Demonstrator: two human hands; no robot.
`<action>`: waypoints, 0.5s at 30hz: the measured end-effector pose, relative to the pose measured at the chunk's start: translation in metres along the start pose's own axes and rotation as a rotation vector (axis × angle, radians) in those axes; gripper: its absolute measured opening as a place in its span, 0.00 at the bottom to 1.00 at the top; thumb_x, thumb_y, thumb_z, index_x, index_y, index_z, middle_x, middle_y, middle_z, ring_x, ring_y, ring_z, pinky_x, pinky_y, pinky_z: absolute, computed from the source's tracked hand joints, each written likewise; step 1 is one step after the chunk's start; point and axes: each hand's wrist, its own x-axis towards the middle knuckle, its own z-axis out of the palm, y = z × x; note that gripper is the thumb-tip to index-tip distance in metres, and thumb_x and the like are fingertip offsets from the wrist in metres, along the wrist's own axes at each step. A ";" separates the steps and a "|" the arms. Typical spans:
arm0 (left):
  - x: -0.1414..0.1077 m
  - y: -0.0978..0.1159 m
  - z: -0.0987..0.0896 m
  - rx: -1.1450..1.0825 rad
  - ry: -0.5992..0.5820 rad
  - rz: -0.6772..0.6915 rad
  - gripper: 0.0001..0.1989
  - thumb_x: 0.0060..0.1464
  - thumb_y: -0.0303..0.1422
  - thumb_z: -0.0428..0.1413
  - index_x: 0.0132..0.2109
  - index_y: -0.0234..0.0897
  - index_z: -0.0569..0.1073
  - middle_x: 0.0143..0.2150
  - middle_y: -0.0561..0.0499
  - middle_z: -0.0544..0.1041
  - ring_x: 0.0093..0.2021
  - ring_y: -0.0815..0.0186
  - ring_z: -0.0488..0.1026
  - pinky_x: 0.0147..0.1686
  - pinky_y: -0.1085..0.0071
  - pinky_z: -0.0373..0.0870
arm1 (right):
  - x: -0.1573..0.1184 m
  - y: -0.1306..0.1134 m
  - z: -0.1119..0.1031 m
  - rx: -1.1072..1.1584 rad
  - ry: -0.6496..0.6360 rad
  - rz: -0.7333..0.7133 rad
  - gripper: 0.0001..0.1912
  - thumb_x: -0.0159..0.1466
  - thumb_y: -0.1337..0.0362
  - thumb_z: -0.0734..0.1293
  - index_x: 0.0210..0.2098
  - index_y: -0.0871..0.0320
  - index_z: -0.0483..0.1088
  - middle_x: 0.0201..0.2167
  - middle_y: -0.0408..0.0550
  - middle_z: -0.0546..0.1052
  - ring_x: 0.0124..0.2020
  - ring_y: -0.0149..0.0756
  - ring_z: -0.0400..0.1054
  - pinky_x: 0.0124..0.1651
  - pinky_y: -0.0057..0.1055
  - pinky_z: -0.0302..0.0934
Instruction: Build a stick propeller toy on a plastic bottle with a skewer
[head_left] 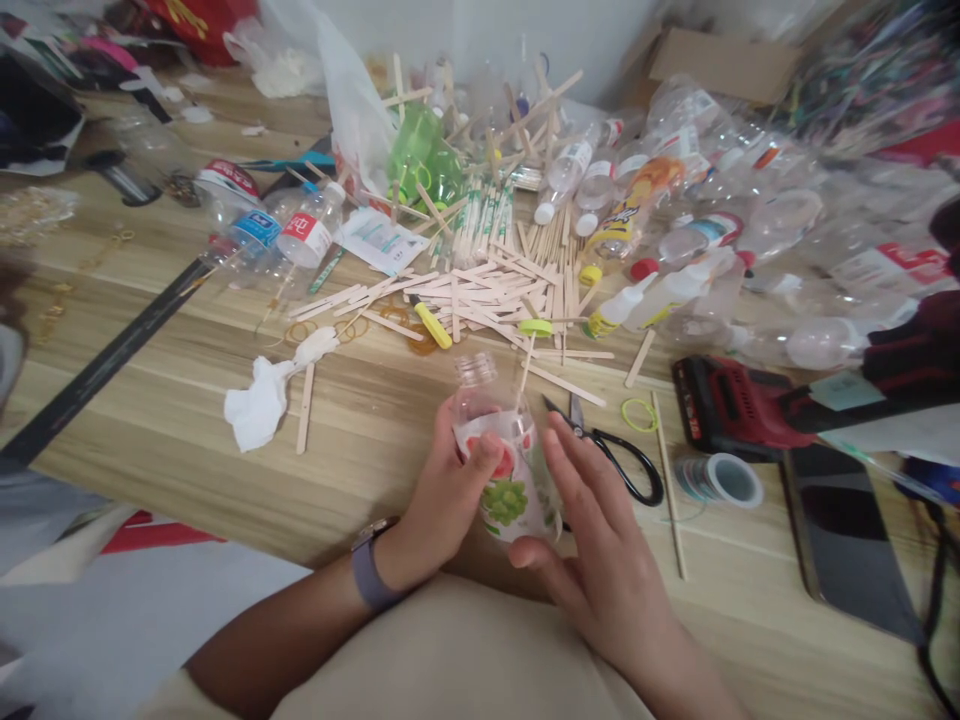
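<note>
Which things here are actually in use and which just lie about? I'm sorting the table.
In hand:
- uncapped plastic bottle with a fruit label, gripped by the left hand
- right hand, flat against its side

Lying about:
- scissors
- wooden sticks
- tissue
- red power tool
- tape roll
- empty bottles

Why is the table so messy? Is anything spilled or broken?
Nothing looks broken or wet. The wooden sticks lie scattered in a loose heap, and empty bottles are tipped over on their sides. A crumpled tissue lies alone. The capless bottle sits between the left hand and right hand.
</note>
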 end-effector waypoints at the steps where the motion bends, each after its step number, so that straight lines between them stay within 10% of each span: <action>1: 0.000 -0.001 0.000 -0.011 0.003 0.003 0.28 0.55 0.55 0.54 0.53 0.39 0.64 0.52 0.44 0.72 0.51 0.57 0.71 0.53 0.61 0.66 | -0.001 0.000 -0.001 0.004 0.008 0.019 0.39 0.69 0.50 0.59 0.72 0.56 0.39 0.67 0.64 0.58 0.66 0.55 0.56 0.60 0.57 0.59; 15: 0.000 -0.006 -0.002 -0.024 -0.021 0.017 0.27 0.57 0.53 0.54 0.55 0.40 0.64 0.52 0.45 0.71 0.51 0.60 0.70 0.52 0.64 0.65 | 0.002 0.001 -0.002 -0.100 0.043 -0.122 0.31 0.70 0.54 0.59 0.68 0.59 0.53 0.65 0.66 0.60 0.65 0.54 0.56 0.59 0.57 0.57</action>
